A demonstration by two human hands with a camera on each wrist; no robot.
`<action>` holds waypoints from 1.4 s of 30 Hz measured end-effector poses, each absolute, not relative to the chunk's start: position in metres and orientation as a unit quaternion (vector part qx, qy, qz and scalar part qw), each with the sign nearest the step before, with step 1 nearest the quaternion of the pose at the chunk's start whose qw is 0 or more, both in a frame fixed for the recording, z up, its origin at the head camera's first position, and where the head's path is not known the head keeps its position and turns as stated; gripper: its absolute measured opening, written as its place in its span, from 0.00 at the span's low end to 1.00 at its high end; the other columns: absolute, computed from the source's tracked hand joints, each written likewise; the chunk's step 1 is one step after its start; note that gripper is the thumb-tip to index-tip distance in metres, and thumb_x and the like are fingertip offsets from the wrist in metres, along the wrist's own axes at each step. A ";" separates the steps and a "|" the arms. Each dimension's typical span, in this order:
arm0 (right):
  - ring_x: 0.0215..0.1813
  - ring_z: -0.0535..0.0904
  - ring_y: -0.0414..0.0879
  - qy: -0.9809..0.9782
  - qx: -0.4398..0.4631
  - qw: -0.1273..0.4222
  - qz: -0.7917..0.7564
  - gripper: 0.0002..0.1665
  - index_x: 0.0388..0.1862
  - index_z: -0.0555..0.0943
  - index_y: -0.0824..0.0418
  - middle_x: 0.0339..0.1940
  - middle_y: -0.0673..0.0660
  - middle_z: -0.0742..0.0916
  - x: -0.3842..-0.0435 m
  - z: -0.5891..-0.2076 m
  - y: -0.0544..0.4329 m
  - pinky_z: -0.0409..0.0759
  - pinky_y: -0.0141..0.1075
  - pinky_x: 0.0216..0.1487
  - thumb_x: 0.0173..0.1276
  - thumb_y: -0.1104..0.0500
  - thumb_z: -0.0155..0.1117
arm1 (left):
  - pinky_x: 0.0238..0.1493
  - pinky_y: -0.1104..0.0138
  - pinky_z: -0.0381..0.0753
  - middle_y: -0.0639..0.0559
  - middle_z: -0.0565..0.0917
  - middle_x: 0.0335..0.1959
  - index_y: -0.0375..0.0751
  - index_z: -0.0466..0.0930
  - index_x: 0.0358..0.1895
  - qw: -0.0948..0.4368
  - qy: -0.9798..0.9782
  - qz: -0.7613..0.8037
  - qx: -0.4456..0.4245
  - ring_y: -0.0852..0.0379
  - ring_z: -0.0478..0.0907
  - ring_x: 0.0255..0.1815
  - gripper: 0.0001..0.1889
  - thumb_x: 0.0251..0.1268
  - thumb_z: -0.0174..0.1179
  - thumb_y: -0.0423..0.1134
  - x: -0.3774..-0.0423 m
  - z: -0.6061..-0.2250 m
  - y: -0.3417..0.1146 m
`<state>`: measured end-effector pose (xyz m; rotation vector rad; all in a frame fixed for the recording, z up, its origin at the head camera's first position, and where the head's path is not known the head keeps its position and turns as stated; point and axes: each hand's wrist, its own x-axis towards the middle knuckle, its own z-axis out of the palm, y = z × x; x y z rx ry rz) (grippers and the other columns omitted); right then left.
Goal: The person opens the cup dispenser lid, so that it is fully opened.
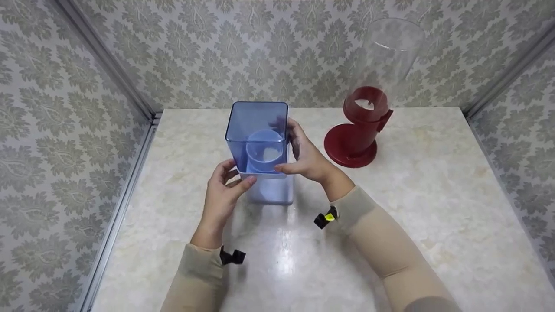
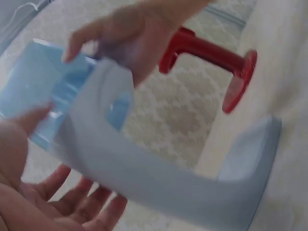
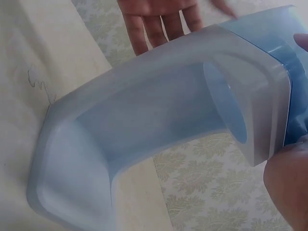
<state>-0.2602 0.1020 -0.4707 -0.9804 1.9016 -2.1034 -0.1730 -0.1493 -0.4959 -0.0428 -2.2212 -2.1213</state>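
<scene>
A clear blue square container [image 1: 256, 117] sits on top of a pale blue stand [image 1: 271, 195] with a round opening and a flat foot. My right hand [image 1: 305, 156] grips the container's right side, thumb across its front and fingers behind. At the lower left corner, my left hand [image 1: 221, 195] holds container and collar between thumb and fingers. The left wrist view shows its fingers [image 2: 96, 204] along the stand's underside. In the right wrist view, the stand's hollow inner face [image 3: 144, 91] is visible, with the foot on the table.
To the right stands a red stand [image 1: 353, 145] with a round foot, bearing a tall clear cylinder [image 1: 386, 56]. Both stand on a pale marbled table [image 1: 425, 208]. Patterned walls [image 1: 282, 52] rise behind and at both sides.
</scene>
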 end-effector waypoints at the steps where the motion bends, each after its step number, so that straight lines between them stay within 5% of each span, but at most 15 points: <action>1: 0.80 0.68 0.50 0.633 -0.329 0.070 -0.697 0.78 0.90 0.52 0.64 0.85 0.63 0.71 -0.261 -0.470 0.101 0.65 0.40 0.85 0.52 0.45 0.93 | 0.91 0.48 0.68 0.38 0.72 0.86 0.35 0.65 0.87 0.029 -0.722 -0.691 -0.038 0.41 0.68 0.89 0.51 0.66 0.84 0.41 -0.179 -0.497 -0.154; 4: 0.80 0.69 0.50 0.633 -0.335 0.069 -0.694 0.77 0.90 0.52 0.64 0.86 0.63 0.71 -0.264 -0.468 0.100 0.65 0.40 0.85 0.53 0.49 0.92 | 0.97 0.46 0.50 0.42 0.64 0.92 0.41 0.53 0.93 0.015 -0.714 -0.690 -0.119 0.43 0.55 0.96 0.70 0.52 0.92 0.51 -0.202 -0.501 -0.164; 6: 0.80 0.69 0.50 0.630 -0.337 0.070 -0.697 0.78 0.90 0.51 0.65 0.86 0.64 0.70 -0.265 -0.468 0.100 0.65 0.40 0.86 0.53 0.49 0.92 | 0.97 0.47 0.52 0.41 0.67 0.91 0.41 0.52 0.93 0.006 -0.707 -0.688 -0.162 0.43 0.59 0.94 0.75 0.44 0.95 0.55 -0.218 -0.507 -0.166; 11: 0.82 0.65 0.50 0.632 -0.330 0.072 -0.697 0.91 0.92 0.46 0.68 0.88 0.68 0.66 -0.259 -0.458 0.102 0.58 0.45 0.90 0.49 0.32 0.95 | 0.86 0.57 0.73 0.39 0.83 0.75 0.35 0.66 0.85 -0.009 -0.718 -0.669 -0.190 0.50 0.80 0.75 0.66 0.40 0.96 0.51 -0.242 -0.526 -0.165; 15: 0.86 0.64 0.51 0.664 -0.310 0.049 -0.678 0.99 0.94 0.43 0.66 0.87 0.66 0.67 -0.253 -0.433 0.097 0.54 0.50 0.96 0.44 0.20 0.91 | 0.83 0.59 0.75 0.42 0.85 0.73 0.38 0.68 0.83 0.000 -0.726 -0.661 -0.190 0.53 0.82 0.71 0.60 0.43 0.93 0.45 -0.243 -0.531 -0.167; 23: 0.85 0.71 0.50 0.752 -0.264 0.015 -0.604 0.96 0.95 0.50 0.57 0.83 0.58 0.75 -0.245 -0.402 0.092 0.65 0.51 0.93 0.39 0.13 0.86 | 0.84 0.57 0.76 0.42 0.84 0.74 0.40 0.67 0.85 -0.010 -0.703 -0.680 -0.209 0.50 0.82 0.73 0.60 0.48 0.91 0.50 -0.245 -0.531 -0.163; 26: 0.85 0.72 0.49 0.763 -0.246 0.015 -0.598 0.90 0.94 0.54 0.58 0.83 0.58 0.77 -0.243 -0.398 0.095 0.64 0.51 0.94 0.44 0.19 0.90 | 0.83 0.58 0.77 0.43 0.84 0.74 0.40 0.67 0.84 -0.005 -0.703 -0.683 -0.199 0.51 0.82 0.72 0.61 0.47 0.91 0.55 -0.247 -0.535 -0.156; 32: 0.79 0.78 0.49 0.767 -0.246 -0.007 -0.592 0.65 0.86 0.66 0.60 0.76 0.58 0.82 -0.246 -0.395 0.096 0.71 0.47 0.91 0.56 0.49 0.94 | 0.81 0.60 0.78 0.42 0.85 0.72 0.38 0.69 0.83 0.023 -0.706 -0.682 -0.191 0.50 0.83 0.71 0.66 0.42 0.90 0.68 -0.248 -0.540 -0.151; 42: 0.74 0.81 0.50 0.774 -0.243 -0.043 -0.583 0.62 0.82 0.71 0.60 0.71 0.58 0.85 -0.244 -0.398 0.093 0.79 0.49 0.85 0.53 0.47 0.94 | 0.80 0.59 0.79 0.39 0.85 0.72 0.36 0.68 0.83 0.027 -0.717 -0.674 -0.179 0.52 0.83 0.69 0.67 0.41 0.90 0.69 -0.245 -0.539 -0.150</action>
